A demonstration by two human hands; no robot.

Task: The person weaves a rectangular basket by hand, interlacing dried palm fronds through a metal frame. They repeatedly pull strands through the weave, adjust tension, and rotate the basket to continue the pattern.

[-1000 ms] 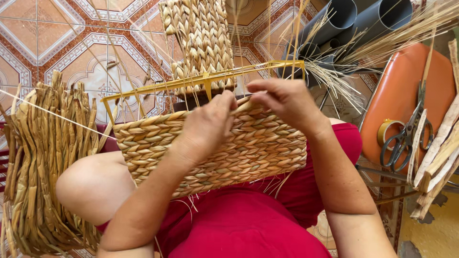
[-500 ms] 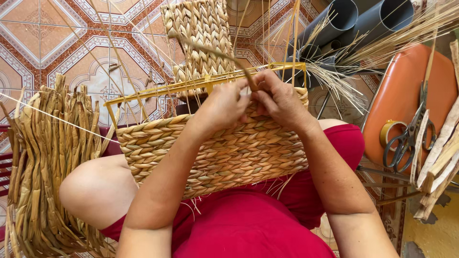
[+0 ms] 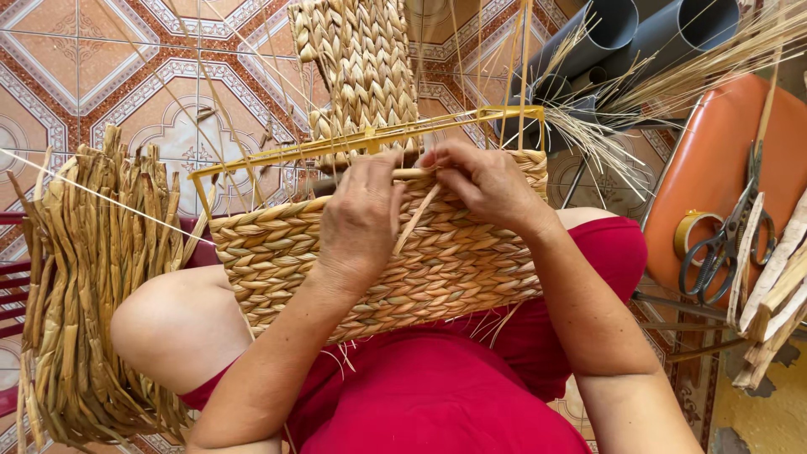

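While the woven basket (image 3: pixel 378 261) rests on the person's lap against the red garment (image 3: pixel 437 395), both hands work at its upper edge, just below the yellow wire frame (image 3: pixel 370 139) that forms the rim. The left hand (image 3: pixel 361 220) lies curled over the weave, fingers closed toward the top row, with a loose flat strand (image 3: pixel 416 220) running down beside it; whether that hand actually pinches the strand cannot be told. The right hand (image 3: pixel 486 183) is bent at the rim, fingertips closed together on the strand's upper end where it meets the frame. Judged from this, the step in hand is the weaving of another row near the rim; the next move appears to call for drawing the strand tight and passing it behind the next upright stake without loosening the rows below. A bundle of dried strips (image 3: pixel 84 286) stands at the left, near the knee. At the right, scissors (image 3: pixel 723 244) and a roll of tape (image 3: pixel 693 231) lie on an orange seat (image 3: pixel 723 143). Grey pipes (image 3: pixel 639 34) lie at the far right. Patterned floor tiles (image 3: pixel 126 67) cover the room.
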